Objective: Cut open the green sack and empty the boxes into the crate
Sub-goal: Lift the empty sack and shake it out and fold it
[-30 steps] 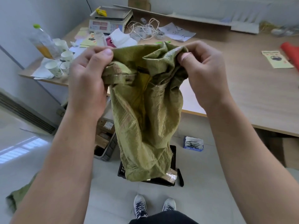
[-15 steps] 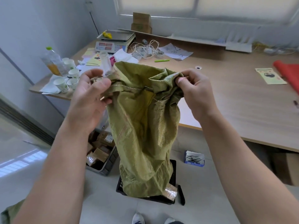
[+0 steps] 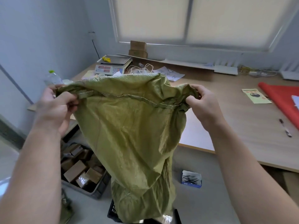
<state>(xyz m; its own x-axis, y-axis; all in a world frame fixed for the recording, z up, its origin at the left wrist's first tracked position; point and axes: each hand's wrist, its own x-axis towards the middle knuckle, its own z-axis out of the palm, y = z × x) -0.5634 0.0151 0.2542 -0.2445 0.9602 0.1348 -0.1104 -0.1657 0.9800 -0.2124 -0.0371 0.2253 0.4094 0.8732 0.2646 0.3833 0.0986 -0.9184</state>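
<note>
My left hand [image 3: 53,109] and right hand [image 3: 202,105] hold the sack [image 3: 129,135] mid-frame, before the counter [image 3: 234,123]. Lower left, boxes [image 3: 76,171] lie in a crate [image 3: 97,190] on the floor [image 3: 202,206]. A scale [image 3: 113,66] sits upper centre on the counter.

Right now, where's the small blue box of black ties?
In the head view, the small blue box sits on the floor at lower right, just right of the hanging green sack and in front of the wooden table's near edge.
</note>
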